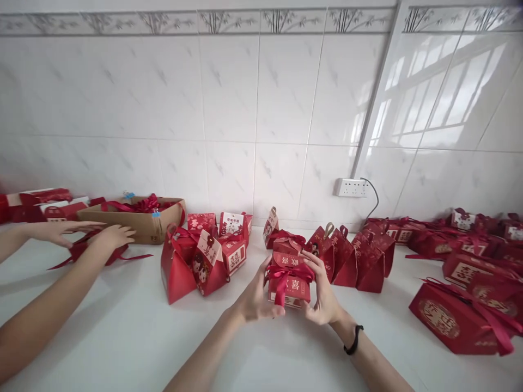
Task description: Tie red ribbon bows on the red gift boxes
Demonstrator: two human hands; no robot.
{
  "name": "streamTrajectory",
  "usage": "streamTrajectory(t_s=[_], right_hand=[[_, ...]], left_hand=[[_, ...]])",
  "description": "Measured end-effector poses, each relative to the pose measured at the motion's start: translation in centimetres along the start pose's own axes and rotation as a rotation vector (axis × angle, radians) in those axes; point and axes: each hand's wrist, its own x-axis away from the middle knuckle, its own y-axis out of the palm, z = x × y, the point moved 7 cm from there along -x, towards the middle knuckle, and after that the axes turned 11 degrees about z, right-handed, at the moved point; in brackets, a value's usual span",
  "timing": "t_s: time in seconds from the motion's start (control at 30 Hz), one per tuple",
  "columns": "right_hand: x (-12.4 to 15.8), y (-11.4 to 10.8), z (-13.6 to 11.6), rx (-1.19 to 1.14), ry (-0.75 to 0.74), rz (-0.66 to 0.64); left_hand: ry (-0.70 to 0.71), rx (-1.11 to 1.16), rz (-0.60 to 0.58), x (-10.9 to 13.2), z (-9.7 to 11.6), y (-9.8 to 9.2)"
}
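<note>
1. Clasping one side of a red gift box (pixel 301 287), the left hand (pixel 257 296) is curved with thumb and fingers spread around it; the right hand (pixel 326 296), below which a black band (pixel 354 340) circles the wrist, cups the opposite side, so the box sits between both palms. Whether it touches the table beneath, I cannot tell.
2. Between the hands, the box shows red card, pale printed characters on top and a lighter patterned panel facing the wearer. A glossy crimson ribbon (pixel 281 277) crosses it in a bow, one tail hanging toward the wearer.
3. Just beyond the fingertips stands another ribbon-tied box (pixel 288 243).
4. Beyond the right hand, to its right, peaked boxes (pixel 345 261) with loop handles stand in a row; well farther right, ribboned boxes (pixel 439 321) lie crowded together.
5. Left of the left hand, a cluster of red boxes (pixel 210 269) stands, some peaked, some squarer.
6. Farther left, another person's hands (pixel 111 237) reach over a dark red box beside a brown carton (pixel 143 226) holding red ribbon.
7. Under the hands spreads a smooth white tabletop (pixel 261 362) with soft shadows.
8. Ahead rises a marbled tile wall (pixel 229 92) with a grey bamboo border, a white socket strip (pixel 352 188) and window reflections at right.
</note>
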Motion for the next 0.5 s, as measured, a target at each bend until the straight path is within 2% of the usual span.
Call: streamTrajectory(t_s=[0.17,0.3,0.4,0.5], right_hand=[[-0.5,-1.4,-1.7,-0.019,-0.077,-0.022],[-0.9,-1.3,-3.0,-0.029,-0.107,-0.062],[-0.8,-1.6,-2.2,-0.088,0.033,-0.001],[0.1,-1.5,0.1,-0.201,0.329,0.082]], left_hand=[[0.136,-0.242,-0.014,0.6,0.8,0.2],[0.307,-0.455,0.111,0.7,1.5,-0.6],[0.436,-0.626,0.279,0.9,2.3,-1.5],[0.51,-0.726,0.408,0.9,2.8,-2.2]])
